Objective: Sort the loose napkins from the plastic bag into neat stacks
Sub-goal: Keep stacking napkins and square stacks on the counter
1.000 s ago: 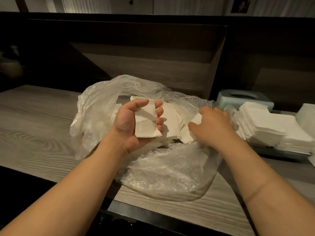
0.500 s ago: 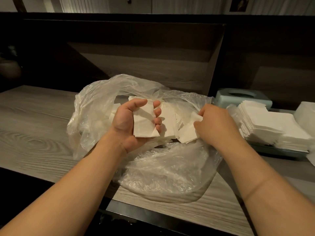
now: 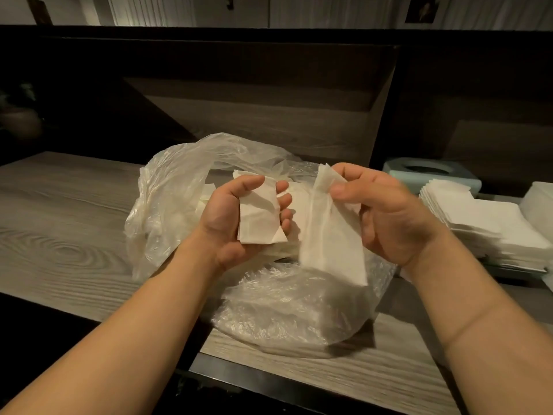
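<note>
Surface: grey wood-grain worktop (image 3: 59, 235), crumpled clear plastic bag (image 3: 167, 205) mid-front edge
Left hand (image 3: 230, 217): grips small folded white napkin wad (image 3: 258, 218)
Right hand (image 3: 389, 217): pinches hanging white napkin (image 3: 332, 244)
Right edge: stacked white napkins (image 3: 484, 223)

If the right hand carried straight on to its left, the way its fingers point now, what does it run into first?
Probably the left hand and the small napkin stack it grips. The napkin pinched by the right hand hangs between them. Depth is unclear, so it might pass just in front.

Your plastic bag (image 3: 278, 307) is thin, clear, crinkled and glossy. The napkins (image 3: 332, 250) you hold are soft matt paper. Your tabletop (image 3: 65, 235) shows grey, matt wood grain.
</note>
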Available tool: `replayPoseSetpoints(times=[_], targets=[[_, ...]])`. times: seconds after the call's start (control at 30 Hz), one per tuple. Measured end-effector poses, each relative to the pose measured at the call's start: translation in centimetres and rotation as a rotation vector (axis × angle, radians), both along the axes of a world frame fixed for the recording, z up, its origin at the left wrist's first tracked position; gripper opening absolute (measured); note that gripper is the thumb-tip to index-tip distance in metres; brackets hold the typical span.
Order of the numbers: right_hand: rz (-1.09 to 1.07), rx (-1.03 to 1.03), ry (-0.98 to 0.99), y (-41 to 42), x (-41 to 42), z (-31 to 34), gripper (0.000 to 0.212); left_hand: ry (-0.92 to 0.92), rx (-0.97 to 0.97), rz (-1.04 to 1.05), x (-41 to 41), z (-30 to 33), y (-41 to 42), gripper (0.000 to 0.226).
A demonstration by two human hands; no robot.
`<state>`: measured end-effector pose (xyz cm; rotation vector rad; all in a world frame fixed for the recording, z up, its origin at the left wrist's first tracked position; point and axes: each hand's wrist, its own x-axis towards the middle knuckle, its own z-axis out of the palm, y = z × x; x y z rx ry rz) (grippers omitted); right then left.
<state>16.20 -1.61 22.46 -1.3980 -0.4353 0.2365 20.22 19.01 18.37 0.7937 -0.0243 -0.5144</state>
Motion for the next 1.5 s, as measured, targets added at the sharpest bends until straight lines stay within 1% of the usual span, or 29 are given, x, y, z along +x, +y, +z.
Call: replayPoseSetpoints(times=[0.03, 0.07, 0.13, 0.2, 0.3, 0.37, 0.43, 0.5, 0.53, 0.6, 0.67, 0.7, 0.77, 0.83, 0.9, 1.0, 1.07, 1.13, 1.17, 1.27, 1.3, 1.37, 1.43, 1.5], targets=[[0.009, -0.027, -0.028, 0.1, 0.1, -0.3, 0.007, -0.004, 0.036, -0.029, -0.3, 0.1, -0.1, 0.039], [-0.03, -0.074, -0.075, 0.4, 0.3, -0.8, 0.01, -0.016, 0.072, -0.064, -0.5, 0.2, -0.2, 0.039], [-0.166, -0.155, -0.157, 1.2, 0.7, -1.6, 0.01, -0.064, 0.158, -0.142, -1.1, 0.3, -0.4, 0.042], [-0.239, -0.201, -0.176, 2.1, 0.7, -2.1, 0.007, -0.112, 0.221, -0.221, -1.4, 0.4, -0.6, 0.048], [-0.287, -0.238, -0.147, 2.6, 0.6, -2.7, 0.008, -0.121, 0.207, -0.331, -1.4, 0.2, -0.6, 0.062], [-0.32, -0.256, -0.147, 3.0, 0.5, -2.7, 0.01, -0.135, 0.213, -0.368, -1.2, -0.1, -0.6, 0.073], [-0.325, -0.231, -0.123, 3.3, 0.4, -2.9, 0.01, -0.148, 0.215, -0.395, -0.9, -0.3, -0.5, 0.084], [-0.366, -0.242, -0.129, 3.5, 0.4, -3.1, 0.011, -0.143, 0.203, -0.412, -0.9, -0.3, -0.5, 0.086], [-0.416, -0.292, -0.164, 3.5, 0.6, -3.3, 0.015, -0.145, 0.199, -0.409, -0.9, -0.4, -0.5, 0.081], [-0.522, -0.444, -0.302, 3.3, 1.2, -3.8, 0.024, -0.146, 0.191, -0.375, -1.0, -0.4, -0.6, 0.066], [-0.534, -0.567, -0.381, 3.4, 1.6, -4.0, 0.026, -0.132, 0.176, -0.343, -1.1, -0.4, -0.6, 0.051], [-0.5, -0.572, -0.373, 3.4, 1.7, -4.2, 0.026, -0.125, 0.173, -0.333, -1.1, -0.3, -0.6, 0.046], [-0.439, -0.497, -0.299, 3.6, 1.8, -4.4, 0.027, -0.122, 0.181, -0.316, -1.3, -0.1, -0.6, 0.039], [-0.421, -0.46, -0.266, 3.7, 1.8, -4.4, 0.027, -0.115, 0.188, -0.303, -1.4, 0.0, -0.6, 0.036], [-0.422, -0.404, -0.239, 3.6, 1.8, -4.3, 0.028, -0.087, 0.171, -0.303, -1.3, 0.0, -0.6, 0.04], [-0.456, -0.281, -0.155, 3.3, 1.9, -4.0, 0.025, -0.037, 0.087, -0.295, -0.7, -0.3, -0.3, 0.059], [-0.528, -0.303, -0.185, 3.0, 2.2, -4.0, 0.024, -0.013, 0.022, -0.24, -0.3, -0.3, 0.1, 0.07], [-0.582, -0.38, -0.238, 2.8, 2.5, -4.2, 0.024, -0.005, -0.039, -0.163, 0.0, -0.3, 0.5, 0.075], [-0.591, -0.414, -0.247, 2.7, 2.6, -4.3, 0.023, -0.009, -0.063, -0.133, -0.1, -0.1, 0.6, 0.073], [-0.549, -0.521, -0.292, 2.6, 2.7, -4.5, 0.015, 0.002, -0.125, -0.071, -0.1, 0.2, 0.6, 0.055], [-0.531, -0.575, -0.325, 2.5, 2.7, -4.7, 0.012, 0.013, -0.144, -0.055, -0.2, 0.3, 0.7, 0.054], [-0.484, -0.749, -0.416, 2.5, 2.7, -4.9, 0.009, 0.029, -0.18, -0.01, -0.1, 0.4, 0.7, 0.062], [-0.421, -0.904, -0.476, 2.4, 2.6, -5.0, 0.015, 0.029, -0.195, 0.03, 0.0, 0.4, 0.9, 0.074], [-0.363, -1.006, -0.515, 2.3, 2.5, -5.1, 0.021, 0.021, -0.199, 0.046, 0.3, 0.2, 1.0, 0.07]])
